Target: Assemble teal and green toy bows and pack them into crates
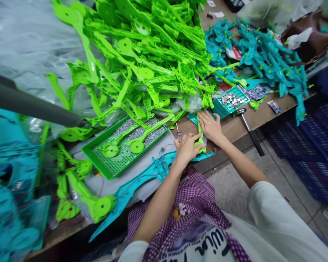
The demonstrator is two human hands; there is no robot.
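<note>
A long bright-green plastic part (199, 127) lies at the table's front edge under both my hands. My left hand (188, 146) grips its near end with bent fingers. My right hand (210, 125) is closed over its far end, fingers pressed together. Beneath the near end shows a turquoise plastic part (142, 178) with thin wires, stretching left along the edge. A small screwdriver (178, 133) lies just beyond my left hand. To the right of my right hand are a turquoise tray (232, 100) of small metal discs and a hammer (248, 131) with a black handle.
A green perforated basket (98, 160) holds small metal pieces and green parts. Behind it rises a large heap of green parts (144, 58). Turquoise parts (268, 58) are piled at the back right. A dark grey tube (35, 100) juts in from the left. Blue crates (311, 145) stand right.
</note>
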